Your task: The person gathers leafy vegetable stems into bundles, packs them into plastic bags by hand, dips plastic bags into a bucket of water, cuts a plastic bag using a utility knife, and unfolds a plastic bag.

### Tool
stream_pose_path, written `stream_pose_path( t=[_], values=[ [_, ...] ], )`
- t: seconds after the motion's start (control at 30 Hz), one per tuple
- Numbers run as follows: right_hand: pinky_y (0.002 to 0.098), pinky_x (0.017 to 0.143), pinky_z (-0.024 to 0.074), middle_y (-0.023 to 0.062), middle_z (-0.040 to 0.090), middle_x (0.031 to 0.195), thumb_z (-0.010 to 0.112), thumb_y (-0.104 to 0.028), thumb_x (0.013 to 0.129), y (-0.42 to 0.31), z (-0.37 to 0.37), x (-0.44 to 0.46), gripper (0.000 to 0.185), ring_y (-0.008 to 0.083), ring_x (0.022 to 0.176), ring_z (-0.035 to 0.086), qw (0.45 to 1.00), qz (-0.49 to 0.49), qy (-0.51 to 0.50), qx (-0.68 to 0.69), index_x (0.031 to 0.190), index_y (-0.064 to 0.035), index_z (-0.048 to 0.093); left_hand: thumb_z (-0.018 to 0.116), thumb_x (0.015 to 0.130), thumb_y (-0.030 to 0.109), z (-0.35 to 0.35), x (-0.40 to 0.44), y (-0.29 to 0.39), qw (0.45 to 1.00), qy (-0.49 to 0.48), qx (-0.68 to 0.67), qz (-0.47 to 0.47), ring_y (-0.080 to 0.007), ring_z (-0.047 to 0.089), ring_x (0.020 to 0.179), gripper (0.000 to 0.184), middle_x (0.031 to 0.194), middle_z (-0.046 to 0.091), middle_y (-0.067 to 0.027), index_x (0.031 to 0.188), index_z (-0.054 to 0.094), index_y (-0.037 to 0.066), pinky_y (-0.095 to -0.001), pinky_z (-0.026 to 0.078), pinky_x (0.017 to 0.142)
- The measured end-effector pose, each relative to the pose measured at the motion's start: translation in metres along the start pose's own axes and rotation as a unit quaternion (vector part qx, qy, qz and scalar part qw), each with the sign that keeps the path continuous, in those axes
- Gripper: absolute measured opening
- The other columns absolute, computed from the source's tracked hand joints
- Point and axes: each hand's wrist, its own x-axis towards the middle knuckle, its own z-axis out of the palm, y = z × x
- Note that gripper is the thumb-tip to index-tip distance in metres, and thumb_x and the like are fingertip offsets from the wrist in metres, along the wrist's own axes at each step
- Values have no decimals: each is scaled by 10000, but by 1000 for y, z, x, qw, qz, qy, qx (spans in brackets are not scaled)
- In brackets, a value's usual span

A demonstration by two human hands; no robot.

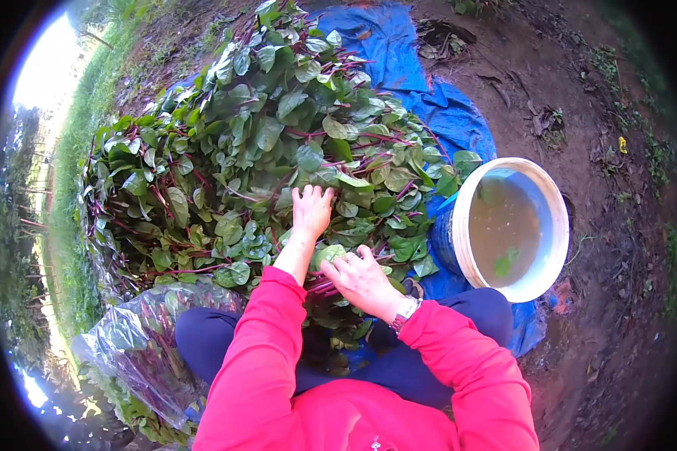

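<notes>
Leaf heap (pixel 269 134) lies ahead of both hands; left hand (pixel 312 210) nearer, grip apart among leaves. Right hand (pixel 361 284) appears clamped on purple stems (pixel 321 287), long axis roughly crosswise.

No legible text or numbers were noted; white mark (pixel 376 444) on pink top (pixel 346 415) (small, near lower edge) was unreadable.
</notes>
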Motion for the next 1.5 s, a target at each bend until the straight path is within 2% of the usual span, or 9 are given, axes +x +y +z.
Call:
stream_pose_path(
  t=[0.23,0.37,0.57,0.7,0.9,0.97,1.23,1.37,1.5],
  values=[
    [396,761,370,27,557,801,539,-132,720,-2,3,-4,242,181,791,548,1000,15,-11,-10,960,-104,545,635,723,265,-23,-17,-9,992,1,-118,-43,-239,465,1013,209,954,526,-56,883,603,134,-478,346,875],
    [389,736,375,32,554,786,546,-128,691,-2,1,-4,257,196,794,543,1000,20,5,-15,947,-113,544,548,776,45,-86,-17,-24,855,235,-460,-48,-289,559,712,148,792,560,-119,902,607,95,-366,457,645],
    [361,699,374,17,543,763,544,-134,687,-5,1,-2,248,188,782,529,999,8,35,-9,934,-121,543,556,739,71,-101,-47,-36,971,92,-202,94,-273,555,744,184,707,552,-71,900,622,134,-393,437,647],
    [354,687,371,11,547,772,543,-134,689,-5,2,-5,263,187,782,525,1000,17,11,-13,952,-118,544,539,746,129,-87,-60,-41,908,-18,-410,-79,-286,549,782,176,803,592,-84,903,614,100,-389,436,696],
    [351,681,366,14,548,788,542,-136,697,-2,7,-6,274,185,778,521,1000,-2,12,-9,970,-109,541,590,755,377,-71,-62,-38,928,-217,-302,-16,-304,545,921,326,938,598,-125,952,603,117,-406,436,781],
    [352,683,366,12,548,789,543,-137,697,-2,5,-7,276,186,781,520,1000,4,9,-13,972,-107,541,618,742,313,-66,-72,-27,920,-268,-282,42,-295,556,944,292,973,604,-110,960,596,119,-384,437,801],
    [348,680,366,18,548,786,552,-133,682,-5,4,-8,285,189,790,522,999,-1,-40,-7,961,-77,536,567,774,288,-67,-75,-16,939,-313,-130,50,-307,547,925,239,907,602,-103,909,597,92,-414,409,819],
    [343,696,381,32,559,788,539,-133,698,-6,2,-6,241,193,808,535,998,27,-63,-18,933,-77,541,571,808,239,-74,-67,-28,977,51,-204,42,-311,507,827,175,834,517,-130,837,570,66,-426,407,673],
    [361,764,387,57,562,861,552,-114,674,2,8,-4,289,220,869,533,1000,20,-9,1,962,-94,553,554,822,200,-76,-75,-26,939,-106,-312,94,-320,498,901,167,886,515,-133,900,550,52,-418,405,753]
  ],
)
